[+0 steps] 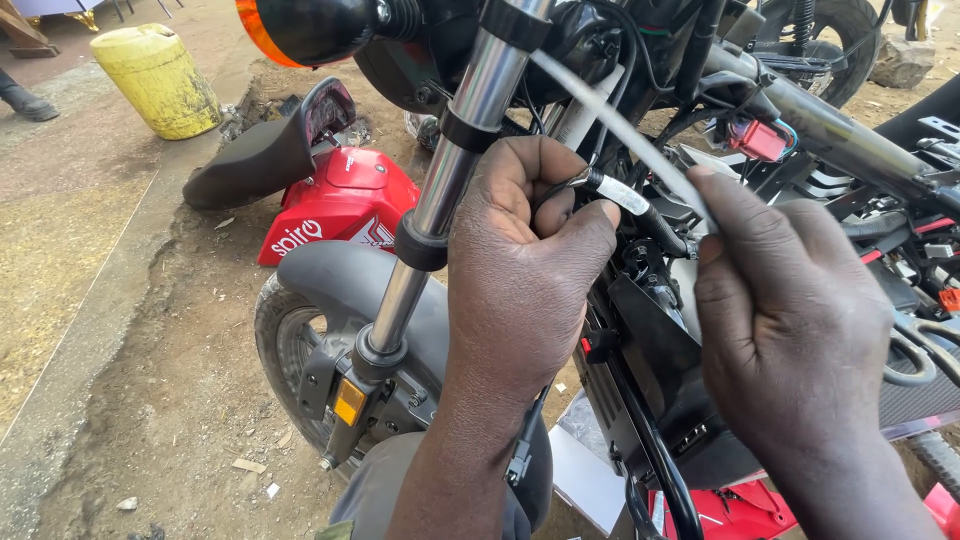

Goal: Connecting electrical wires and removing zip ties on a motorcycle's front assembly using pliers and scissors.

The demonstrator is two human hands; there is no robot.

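1. The thin black cable with a white sleeve (622,192) runs just to the right of the chrome fork tube (455,150) of the stripped motorcycle, at about mid-height of that tube, and ends in a frayed metallic tip.
2. The left hand (520,270) has its fingers clenched around that cable, pinching it just behind the tip, close against the fork tube.
3. The right hand (790,310), further right of the fork tube, pinches a pale grey plastic sleeve (610,120) between thumb and forefinger; the sleeve slants up towards the top of the fork.
4. The cable looks light and springy, stiff enough to hold a curve yet easy to kink; the frayed end seems sharp and fragile, so the white sleeve is likely the safest place to grip.
5. The grey sleeve looks smooth and probably slippery.
6. A pair of scissors (925,350) lies far right of the fork, partly cut off.
7. Where the cable leads below the left hand is hidden, and the wiring behind the fork is too tangled to make out.
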